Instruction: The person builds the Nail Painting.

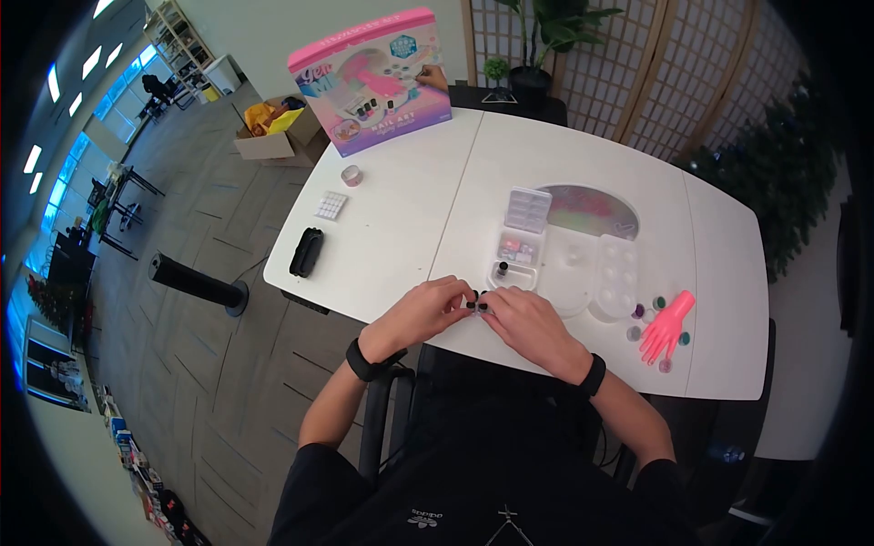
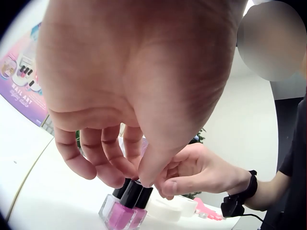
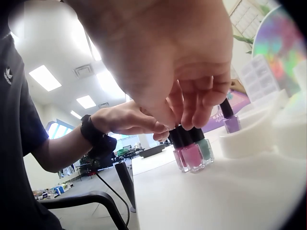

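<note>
My left hand [image 1: 426, 308] and right hand [image 1: 528, 320] pinch three clustered polish bottles [image 3: 194, 157] by caps [image 3: 181, 137], near white tray [image 3: 245, 146]. Purple bottle [image 3: 232, 125] in tray; pink model hand [image 1: 669, 326] right of tray.

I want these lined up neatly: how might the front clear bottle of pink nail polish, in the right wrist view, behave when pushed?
The clear pink bottle probably won't roll, as its sides look flat. Its tall black cap may make it tip if pushed high. It could knock the clear green bottle close beside it.
</note>
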The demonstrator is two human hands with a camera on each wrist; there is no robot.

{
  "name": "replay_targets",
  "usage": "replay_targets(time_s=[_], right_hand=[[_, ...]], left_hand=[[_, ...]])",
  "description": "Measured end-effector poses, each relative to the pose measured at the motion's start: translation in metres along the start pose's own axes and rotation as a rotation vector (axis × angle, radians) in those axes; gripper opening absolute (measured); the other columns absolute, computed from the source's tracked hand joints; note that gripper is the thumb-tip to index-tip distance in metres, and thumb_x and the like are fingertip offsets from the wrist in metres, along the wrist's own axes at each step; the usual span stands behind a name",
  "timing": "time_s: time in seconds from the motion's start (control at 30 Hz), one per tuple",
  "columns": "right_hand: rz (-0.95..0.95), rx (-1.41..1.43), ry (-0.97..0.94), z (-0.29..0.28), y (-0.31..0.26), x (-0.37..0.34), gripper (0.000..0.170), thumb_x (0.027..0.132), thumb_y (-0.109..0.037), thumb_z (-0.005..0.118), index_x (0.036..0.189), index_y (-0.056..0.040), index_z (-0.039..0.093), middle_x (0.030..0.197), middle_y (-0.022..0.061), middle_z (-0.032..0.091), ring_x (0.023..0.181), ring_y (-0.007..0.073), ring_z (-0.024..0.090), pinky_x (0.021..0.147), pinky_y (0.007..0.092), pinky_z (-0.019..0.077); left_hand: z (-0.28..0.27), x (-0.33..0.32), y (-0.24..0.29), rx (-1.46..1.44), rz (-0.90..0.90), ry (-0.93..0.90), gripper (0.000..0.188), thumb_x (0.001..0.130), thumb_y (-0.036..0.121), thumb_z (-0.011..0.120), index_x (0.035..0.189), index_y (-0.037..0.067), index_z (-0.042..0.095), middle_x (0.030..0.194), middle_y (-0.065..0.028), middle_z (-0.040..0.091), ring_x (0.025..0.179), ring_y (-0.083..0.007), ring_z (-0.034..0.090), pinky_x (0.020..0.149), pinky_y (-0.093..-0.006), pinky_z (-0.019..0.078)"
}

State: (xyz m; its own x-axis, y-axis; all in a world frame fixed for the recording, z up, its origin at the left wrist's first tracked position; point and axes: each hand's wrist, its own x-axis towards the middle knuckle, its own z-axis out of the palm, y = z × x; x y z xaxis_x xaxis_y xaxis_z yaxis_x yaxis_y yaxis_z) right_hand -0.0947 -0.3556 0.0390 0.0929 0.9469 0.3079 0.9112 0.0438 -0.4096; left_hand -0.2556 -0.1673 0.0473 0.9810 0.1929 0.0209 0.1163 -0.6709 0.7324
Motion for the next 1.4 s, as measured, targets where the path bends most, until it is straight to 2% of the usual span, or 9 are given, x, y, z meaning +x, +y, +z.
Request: replay_targets(time_s=[0.23,0.33,0.53,0.73,0.87,0.97,1.03,1.23,1.4], right_hand=[[0.0,-0.025,-0.002,0.002,0.0,0.003,0.021,0.1,-0.018,0.075,0.111,-0.0031,0.065,0.096,0.0101,0.067,0.092,0.0289,0.071,0.077,0.044,0.0605],[0.06,0.023,-0.059,0.001,0.001,0.002,0.021,0.101,-0.018,0.073,0.116,-0.0042,0.067,0.102,0.0122,0.07,0.097,0.0347,0.071,0.083,0.0475,0.0593],[0.052,0.087,-0.078,-0.002,0.008,0.002,0.02,0.101,-0.018,0.073,0.116,-0.0048,0.069,0.103,0.0128,0.071,0.099,0.0354,0.072,0.082,0.0479,0.0595],[0.13,0.263,-0.092,-0.024,0.022,0.0,0.024,0.105,-0.021,0.07,0.121,-0.0023,0.068,0.105,0.0151,0.073,0.098,0.0332,0.074,0.086,0.0441,0.0605],[0.384,0.672,-0.201,-0.057,0.032,0.004,0.022,0.11,-0.015,0.065,0.125,0.001,0.068,0.109,0.0108,0.079,0.103,0.0175,0.075,0.09,0.0344,0.0581],[0.414,0.829,-0.181,-0.068,0.041,0.005,0.023,0.109,-0.015,0.066,0.125,0.0016,0.07,0.104,0.0106,0.079,0.097,0.0183,0.075,0.087,0.0344,0.0583],[0.432,0.87,-0.182,-0.077,0.042,0.006,0.022,0.11,-0.014,0.066,0.125,0.0019,0.07,0.102,0.0078,0.078,0.095,0.0152,0.074,0.086,0.0323,0.0579],[0.455,0.921,-0.161,-0.084,0.046,0.004,0.022,0.111,-0.015,0.065,0.125,0.0021,0.07,0.099,0.0042,0.075,0.092,0.0127,0.072,0.084,0.0301,0.0572],[0.495,0.847,-0.11,-0.084,0.047,-0.007,0.024,0.11,-0.015,0.065,0.126,0.0018,0.071,0.103,0.0056,0.075,0.092,0.0125,0.071,0.085,0.0304,0.0572]], left_hand=[[0.003,0.0,0.002,0.057,0.005,0.009,0.02,0.098,0.012,0.079,0.115,0.005,0.071,0.086,-0.0081,0.062,0.076,-0.0265,0.062,0.071,-0.0416,0.0514],[0.004,-0.002,0.001,0.078,0.015,0.014,0.022,0.098,0.013,0.079,0.116,0.005,0.071,0.086,-0.0086,0.063,0.076,-0.0272,0.063,0.071,-0.0423,0.0516],[0.005,-0.004,0.001,0.099,0.006,0.014,0.022,0.097,0.013,0.08,0.117,0.005,0.073,0.086,-0.0089,0.064,0.076,-0.0282,0.064,0.072,-0.0416,0.0529],[-0.006,-0.002,0.006,0.016,-0.036,0.01,0.02,0.1,0.017,0.08,0.113,0.003,0.073,0.089,-0.0083,0.069,0.075,-0.0221,0.066,0.071,-0.0374,0.0535],[-0.019,0.006,0.023,-0.158,-0.091,-0.01,0.019,0.104,0.018,0.076,0.112,0.002,0.071,0.102,-0.005,0.077,0.076,-0.013,0.067,0.07,-0.0316,0.0533],[-0.024,0.014,0.04,-0.393,-0.166,-0.04,0.019,0.107,0.02,0.073,0.11,0.002,0.068,0.111,-0.0049,0.08,0.077,-0.0086,0.067,0.069,-0.0278,0.0525],[-0.023,0.02,0.048,-0.637,-0.17,-0.036,0.019,0.108,0.021,0.072,0.109,0.003,0.067,0.112,-0.0059,0.081,0.077,-0.0069,0.068,0.067,-0.0259,0.0514],[-0.019,0.043,0.064,-0.535,-0.218,-0.03,0.024,0.108,0.025,0.074,0.11,0.002,0.066,0.094,-0.0023,0.08,0.074,-0.0073,0.068,0.066,-0.0247,0.0497],[-0.007,0.058,0.067,-0.311,-0.189,0.059,0.024,0.105,0.026,0.076,0.109,0.003,0.072,0.081,-0.0055,0.077,0.071,-0.0108,0.069,0.064,-0.0278,0.0516]])
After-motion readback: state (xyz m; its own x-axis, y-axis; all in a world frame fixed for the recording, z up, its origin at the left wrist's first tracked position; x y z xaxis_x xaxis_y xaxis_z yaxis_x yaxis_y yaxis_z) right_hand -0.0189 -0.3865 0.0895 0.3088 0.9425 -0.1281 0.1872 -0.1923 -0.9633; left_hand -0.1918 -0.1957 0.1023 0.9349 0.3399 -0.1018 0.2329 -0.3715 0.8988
